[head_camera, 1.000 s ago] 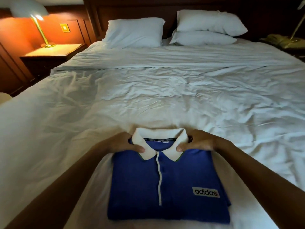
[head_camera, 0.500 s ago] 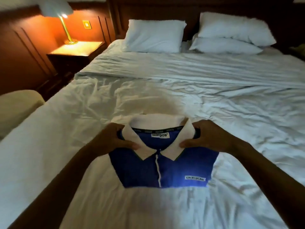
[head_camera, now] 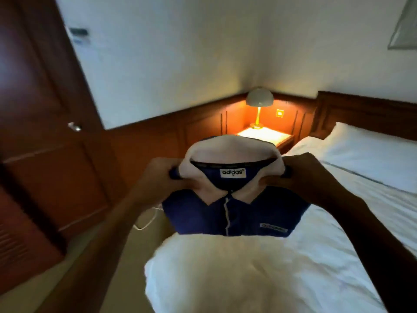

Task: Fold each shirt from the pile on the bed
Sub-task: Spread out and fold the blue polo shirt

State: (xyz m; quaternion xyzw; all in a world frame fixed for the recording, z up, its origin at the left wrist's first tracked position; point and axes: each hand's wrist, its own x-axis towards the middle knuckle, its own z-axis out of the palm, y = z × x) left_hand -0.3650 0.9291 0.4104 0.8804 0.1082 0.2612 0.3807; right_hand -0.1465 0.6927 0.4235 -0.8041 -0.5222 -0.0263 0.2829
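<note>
A folded blue polo shirt [head_camera: 234,216] with a white collar and an adidas label hangs in the air in front of me. My left hand [head_camera: 161,179] grips its left shoulder beside the collar. My right hand [head_camera: 300,177] grips its right shoulder. The shirt's lower edge sits just above a white cushion-like shape [head_camera: 225,274] at the near corner of the bed [head_camera: 352,231]. No pile of other shirts is in view.
A lit lamp [head_camera: 259,105] stands on a wooden nightstand [head_camera: 266,135] at the bed's far left corner. A white pillow [head_camera: 370,154] lies at the headboard. A dark wooden door [head_camera: 45,132] fills the left side. A white cable [head_camera: 146,220] lies on the floor.
Both hands have lifted the folded shirt off the bed and swung it left. My view has turned left towards the nightstand, wall and door.
</note>
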